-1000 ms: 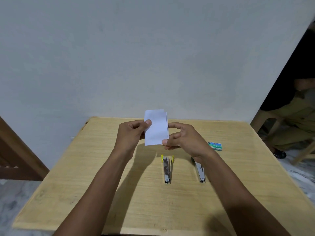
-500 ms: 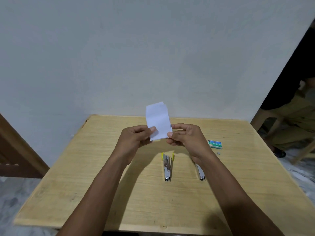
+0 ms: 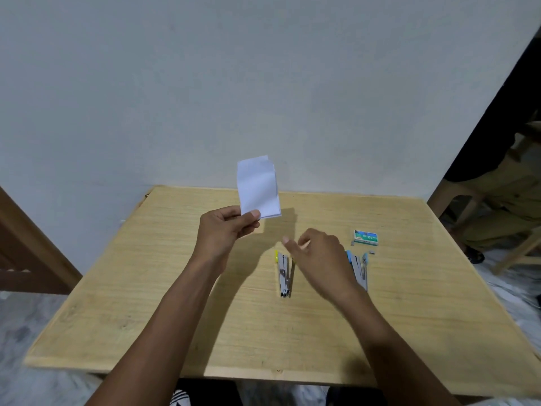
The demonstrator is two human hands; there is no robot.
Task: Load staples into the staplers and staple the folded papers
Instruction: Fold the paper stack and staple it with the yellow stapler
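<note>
My left hand (image 3: 225,227) pinches the lower left corner of a folded white paper (image 3: 258,187) and holds it upright above the wooden table (image 3: 146,288). My right hand (image 3: 319,256) hovers blurred and empty, fingers loosely spread, just above a yellow-tipped stapler (image 3: 284,273) that lies opened out on the table. A blue-tipped stapler (image 3: 360,266) lies opened out to the right, partly hidden by my right wrist. A green staple box (image 3: 366,237) sits behind it, with a small grey piece (image 3: 372,253) lying beside it.
A grey wall rises right behind the table. A person in olive clothes (image 3: 506,200) sits on a wooden chair at the far right. A brown wooden frame (image 3: 26,253) stands at the left, over a marble floor.
My right hand has let go of the folded paper and dropped toward the yellow-tipped stapler. My left hand now holds the paper alone, slightly higher and to the left.
</note>
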